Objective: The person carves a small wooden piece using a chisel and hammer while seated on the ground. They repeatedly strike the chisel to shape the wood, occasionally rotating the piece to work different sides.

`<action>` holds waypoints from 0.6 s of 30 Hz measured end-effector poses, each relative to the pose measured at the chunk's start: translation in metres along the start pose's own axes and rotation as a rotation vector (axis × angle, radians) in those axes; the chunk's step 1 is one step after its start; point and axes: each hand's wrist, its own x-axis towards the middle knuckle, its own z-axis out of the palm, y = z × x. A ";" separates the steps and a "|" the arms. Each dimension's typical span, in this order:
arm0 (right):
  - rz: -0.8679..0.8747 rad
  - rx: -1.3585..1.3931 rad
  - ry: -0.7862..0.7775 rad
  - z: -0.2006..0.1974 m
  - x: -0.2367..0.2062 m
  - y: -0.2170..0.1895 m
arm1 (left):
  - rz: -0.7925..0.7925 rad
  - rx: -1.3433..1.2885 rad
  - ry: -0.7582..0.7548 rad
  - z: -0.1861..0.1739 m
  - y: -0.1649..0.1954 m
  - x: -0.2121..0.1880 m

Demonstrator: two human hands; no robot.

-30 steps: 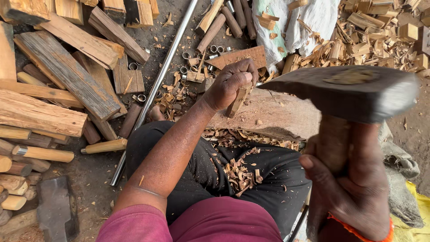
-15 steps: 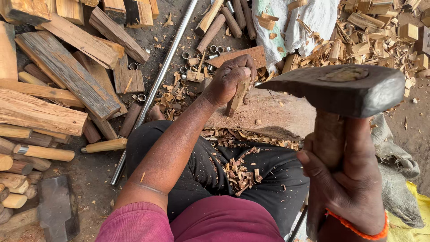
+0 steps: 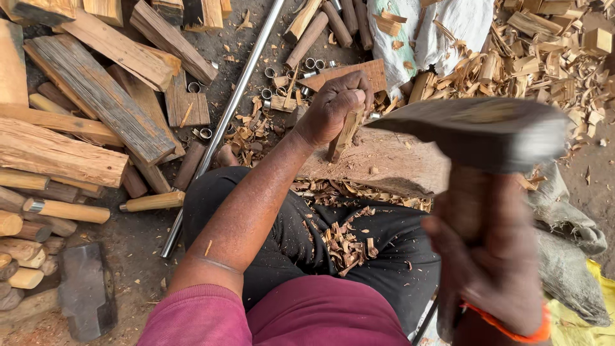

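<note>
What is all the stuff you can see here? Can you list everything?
wooden stick: one, light brown, stood on end on the chopping block, held by the left hand
chopping block: one, brown, in front of the knees
axe: one, dark blurred head on a wooden handle, raised at right
split logs: many, brown and grey, piled at left
metal pipe: one, silver, lying slantwise on the ground
metal rings: several, silver, on the ground past the block
wood chips: many, pale, heaped top right; more on the lap
sack: one, white, top middle
hammer head: one, dark, bottom left
left hand: grip shut round the stick
right hand: grip shut on the axe handle
</note>
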 end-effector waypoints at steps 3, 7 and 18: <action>-0.253 -0.553 -0.133 0.027 0.015 0.032 | 0.016 -0.071 0.012 0.001 0.000 0.002; -0.099 -0.223 -0.146 0.025 0.019 0.029 | 0.047 0.034 0.051 -0.002 -0.003 0.002; -0.227 -0.310 -0.185 0.043 0.014 0.059 | 0.080 -0.019 0.040 -0.006 -0.013 0.007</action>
